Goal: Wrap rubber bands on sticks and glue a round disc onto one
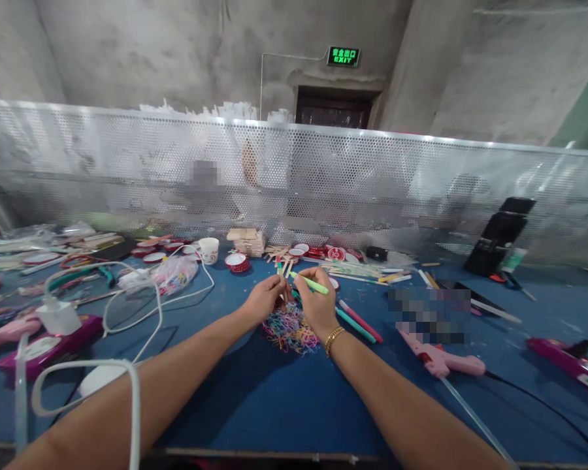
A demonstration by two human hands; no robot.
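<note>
My left hand [268, 297] pinches a small flat wooden stick [279, 264] with red and green colour on its upper part. In my right hand [317, 300], a light green marker [314, 284] is held with its tip toward the stick. Both hands are close together above a pile of multicoloured bands [290, 331] on the blue table [255, 398]. A teal marker [355, 326] and a red marker [361, 321] lie just right of my right hand.
Behind the hands stand stacked wooden pieces [246, 241], red-rimmed caps [236, 262] and a paper cup [208, 250]. White cable [159, 313] loops at left. A pink glue gun [443, 360] lies right, a purple power strip [571, 365] beyond it. A perforated metal screen [333, 183] borders the back.
</note>
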